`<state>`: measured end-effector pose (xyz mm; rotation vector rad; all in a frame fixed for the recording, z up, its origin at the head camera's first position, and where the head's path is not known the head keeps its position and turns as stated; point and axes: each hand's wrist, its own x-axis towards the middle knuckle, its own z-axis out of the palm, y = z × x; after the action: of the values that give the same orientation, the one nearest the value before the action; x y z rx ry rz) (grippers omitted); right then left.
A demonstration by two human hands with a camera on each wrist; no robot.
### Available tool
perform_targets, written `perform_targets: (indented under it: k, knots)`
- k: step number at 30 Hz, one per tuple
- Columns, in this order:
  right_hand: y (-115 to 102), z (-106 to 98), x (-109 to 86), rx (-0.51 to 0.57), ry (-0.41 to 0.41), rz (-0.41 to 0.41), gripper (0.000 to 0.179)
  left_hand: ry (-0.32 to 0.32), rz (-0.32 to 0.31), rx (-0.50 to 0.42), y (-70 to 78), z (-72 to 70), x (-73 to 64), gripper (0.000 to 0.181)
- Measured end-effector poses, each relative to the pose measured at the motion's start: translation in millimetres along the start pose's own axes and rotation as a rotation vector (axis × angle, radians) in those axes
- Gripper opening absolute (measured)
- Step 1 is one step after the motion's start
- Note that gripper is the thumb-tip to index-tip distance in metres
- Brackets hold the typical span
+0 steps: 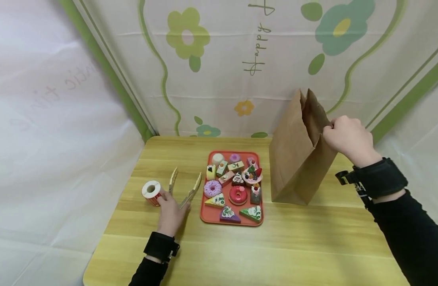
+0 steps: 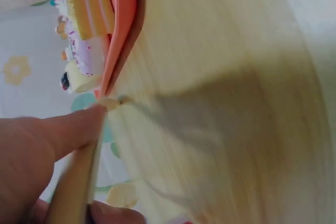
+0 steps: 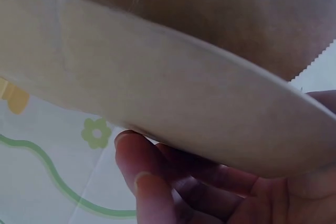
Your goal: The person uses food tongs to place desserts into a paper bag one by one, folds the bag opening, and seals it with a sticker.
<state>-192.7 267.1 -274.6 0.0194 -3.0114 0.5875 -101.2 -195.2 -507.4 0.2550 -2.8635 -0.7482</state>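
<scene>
My left hand (image 1: pixel 170 215) grips a pair of tongs (image 1: pixel 192 192) by the handles, its two arms spread and pointing away from me. In the left wrist view, thumb and fingers close round the pale tongs (image 2: pixel 73 182). Right beside that hand, a label roll (image 1: pixel 152 190) with a white top and red side stands upright. On the right, my right hand (image 1: pixel 349 139) holds the upper right edge of a brown paper bag (image 1: pixel 290 159), which stands upright with its mouth open. The right wrist view shows curled fingers (image 3: pixel 139 156) against the bag's side (image 3: pixel 157 77).
Between the hands lies a red tray (image 1: pixel 213 218) of toy cakes, among them a pink donut (image 1: pixel 238 194), a purple donut (image 1: pixel 212 188) and several cake slices. The wooden table (image 1: pixel 233 254) meets a flower-printed cloth (image 1: pixel 219 87) at the back.
</scene>
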Motion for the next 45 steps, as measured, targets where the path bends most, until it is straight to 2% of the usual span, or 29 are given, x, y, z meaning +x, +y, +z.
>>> perform_targets:
  k: [2,4,8,10,13,16,20,23,30,39,45]
  knots:
    - [0,0,-0.6,-0.003,-0.006,0.003,0.031,0.003,-0.004,-0.036,-0.8,-2.4,-2.4,0.105]
    - [0,0,-1.0,-0.007,-0.012,0.006,0.031,0.021,0.034,-0.070,-2.3,-6.1,-3.0,0.106]
    - [0,-1,-0.3,-0.014,-0.007,0.002,0.032,0.072,0.189,-0.143,-6.9,-19.1,-2.1,0.087]
    - [-1,-1,0.4,-0.018,-0.006,0.003,0.032,0.064,0.277,-0.167,-9.7,-28.4,-3.0,0.078]
    - [-2,-2,1.3,-0.022,-0.010,0.011,0.032,-0.002,0.410,-0.185,-12.8,-42.6,-6.1,0.074]
    - [-2,-4,3.3,-0.026,-0.005,0.018,0.033,-0.076,0.557,-0.184,-15.3,-51.0,-7.7,0.076]
    - [-3,-4,5.2,-0.031,0.002,0.020,0.033,-0.188,0.675,-0.152,-19.2,-52.6,-11.2,0.078]
    - [-3,-2,5.0,-0.033,-0.005,0.027,0.031,-0.251,0.718,-0.120,-20.7,-50.2,-15.8,0.074]
    - [-4,1,3.4,-0.027,-0.018,0.031,0.031,-0.279,0.807,-0.084,-22.5,-41.0,-22.4,0.063]
    - [-7,4,0.7,-0.030,-0.030,0.020,0.030,-0.346,0.806,-0.088,-25.5,-39.0,-21.7,0.056]
    - [-7,4,-0.7,-0.033,-0.031,0.018,0.028,-0.339,0.820,-0.051,-24.3,-32.4,-21.4,0.057]
